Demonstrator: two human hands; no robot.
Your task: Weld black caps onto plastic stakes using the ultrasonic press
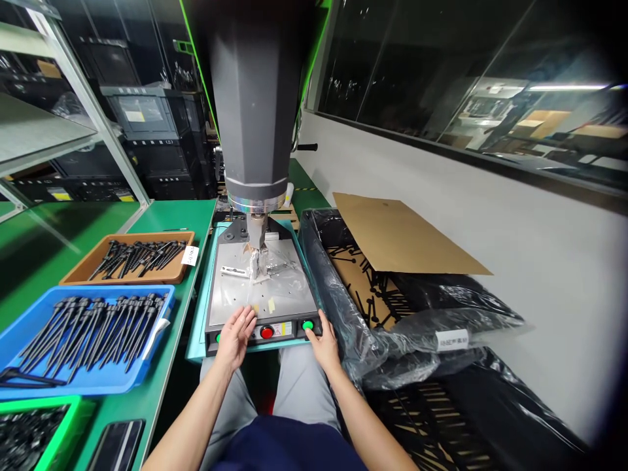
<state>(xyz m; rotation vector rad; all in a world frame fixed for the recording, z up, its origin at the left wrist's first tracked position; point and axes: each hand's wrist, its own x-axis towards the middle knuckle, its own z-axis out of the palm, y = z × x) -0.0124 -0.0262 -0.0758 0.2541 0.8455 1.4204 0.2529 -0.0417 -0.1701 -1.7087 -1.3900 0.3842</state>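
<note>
Loosely spread, the left hand [236, 337] and right hand [324, 340] flank the red button [266, 332] on the machine base [292, 299]

Machine [258, 111] between trays [105, 386] and box [337, 304]

Green benchtop [164, 214], left: orange-brown plastic tray [122, 279] farthest back; blue plastic tray [98, 390] just in front; bright-green bin [63, 433] nearest, at left; dark phone-like device [116, 446] lying flat beside bin. Turquoise work surface [195, 343], right of benchtop: flat machine base [289, 304] atop, turquoise margin showing around.
</note>
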